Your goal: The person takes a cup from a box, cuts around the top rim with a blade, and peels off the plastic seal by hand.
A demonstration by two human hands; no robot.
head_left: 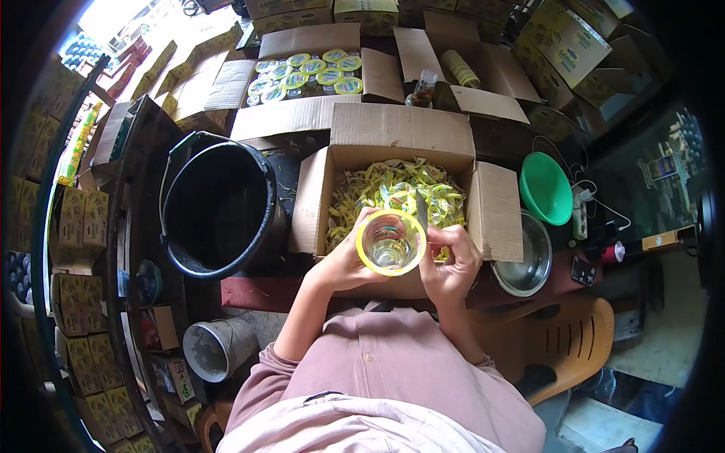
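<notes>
While the left hand (346, 260) curls around the side of a clear plastic cup with a yellow rim (391, 243), its fingers partly closed on the wall, the right hand (451, 258) is nearly closed just right of the cup, thumb and fingers pinching a thin, dark, blade-like strip (421, 208) that stands up beside the rim. The cup is held with its open mouth toward the camera, above the near edge of an open brown cardboard box (402, 124) filled with crumpled yellow-and-clear plastic scraps (408, 181). To the left of the box sits a large black bucket with a metal handle (219, 208), and nearer, lower on the left, a grey-white bucket (219, 349) lies tilted. On the right are a round green plastic basin (545, 189) and, nearer, a shiny metal bowl (525, 257); a brown plastic chair with a slotted back (570, 340) is at the near right. Farther off, an open carton (298, 113) holds rows of yellow-rimmed lidded cups (310, 69), and to its right another open carton (491, 106) holds a stack of yellow-rimmed cups (459, 68).
</notes>
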